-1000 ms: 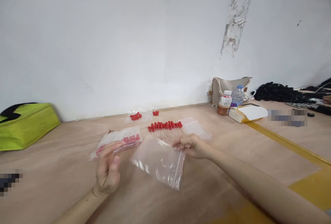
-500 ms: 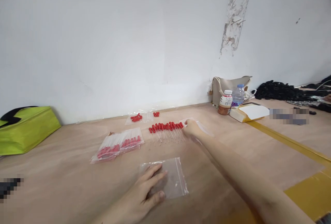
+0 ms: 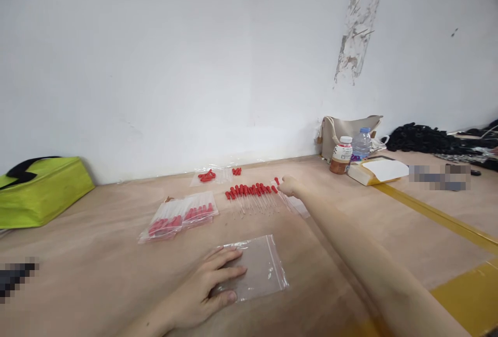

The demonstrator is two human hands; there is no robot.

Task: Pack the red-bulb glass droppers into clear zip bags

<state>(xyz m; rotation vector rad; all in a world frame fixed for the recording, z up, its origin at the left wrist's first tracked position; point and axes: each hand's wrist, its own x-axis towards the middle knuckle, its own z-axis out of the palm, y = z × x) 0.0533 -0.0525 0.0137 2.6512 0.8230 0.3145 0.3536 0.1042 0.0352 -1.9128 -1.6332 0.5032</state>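
Note:
My left hand [image 3: 212, 282] lies with fingers spread on a clear zip bag [image 3: 262, 267] that is flat on the covered table. A row of glass droppers with red rubber bulbs [image 3: 249, 190] lies beyond it, bulbs toward the wall. At the row's right end my right hand [image 3: 291, 186] is closed, with one red bulb [image 3: 276, 180] showing at its fingertips; the rest of that dropper is mostly hidden. Beside the hand lies another clear bag [image 3: 299, 205], partly covered by my forearm. Filled bags of red-bulbed droppers [image 3: 182, 218] are stacked left of the row.
Loose red bulbs [image 3: 206, 176] lie on clear plastic near the wall. A lime-green bag [image 3: 50, 192] stands at far left. On the right are a brown drink bottle [image 3: 341, 155], a water bottle [image 3: 361, 145], a beige bag [image 3: 330, 132], a box with paper [image 3: 379, 172] and a black pile [image 3: 420, 137].
My right hand has shifted slightly up and right, and a red bulb now shows apart from the row at its fingertips. My left hand has slid a little left on the bag.

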